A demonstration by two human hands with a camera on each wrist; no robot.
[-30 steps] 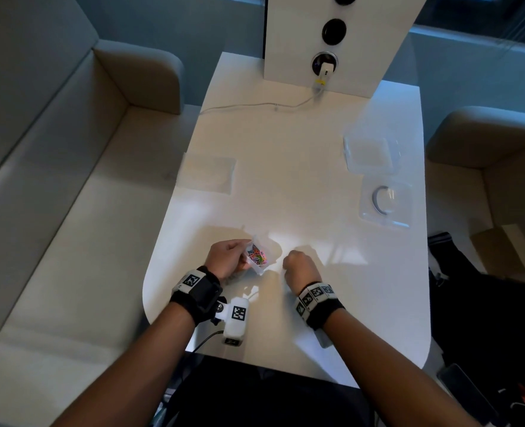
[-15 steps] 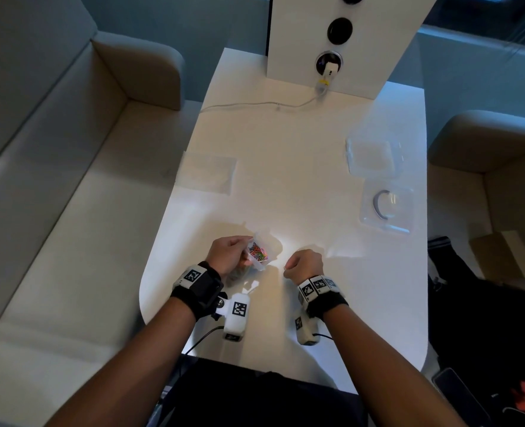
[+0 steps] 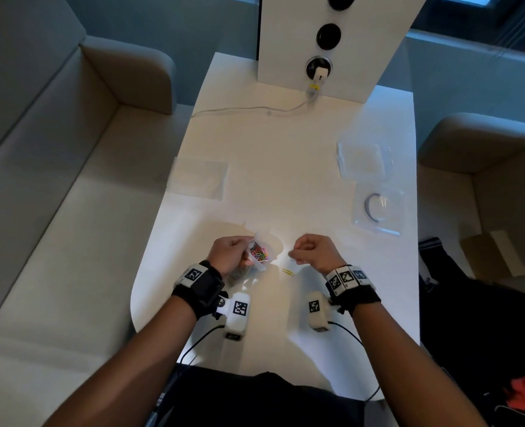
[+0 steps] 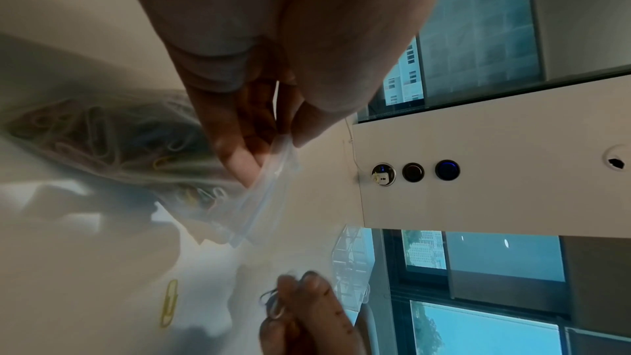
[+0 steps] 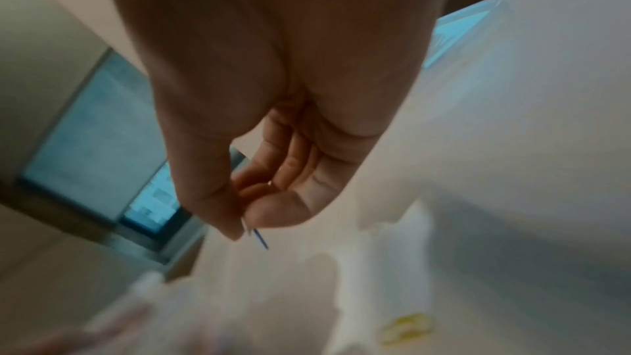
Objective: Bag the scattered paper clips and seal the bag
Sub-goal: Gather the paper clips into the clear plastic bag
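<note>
A small clear zip bag (image 3: 259, 252) (image 4: 239, 204) holding several coloured paper clips is pinched at its rim by my left hand (image 3: 230, 252) (image 4: 266, 142) near the table's front edge. My right hand (image 3: 312, 252) (image 5: 244, 222) hovers just to the right of the bag, its thumb and fingertips pinching paper clips (image 4: 273, 304) (image 5: 261, 240), one of them blue. A single yellow paper clip (image 3: 288, 271) (image 4: 169, 303) (image 5: 408, 327) lies on the white table (image 3: 285, 180) between the two hands.
A flat clear bag (image 3: 198, 180) lies at the table's left edge. Two clear plastic containers (image 3: 361, 160) (image 3: 378, 211) sit at the right, the nearer with a grey ring inside. A white cable (image 3: 248, 110) runs to a panel at the back. Sofas flank the table.
My right hand has lifted off the table and moved slightly right, now pinching clips. The yellow clip beneath it has come into sight. The left hand keeps its hold on the bag.
</note>
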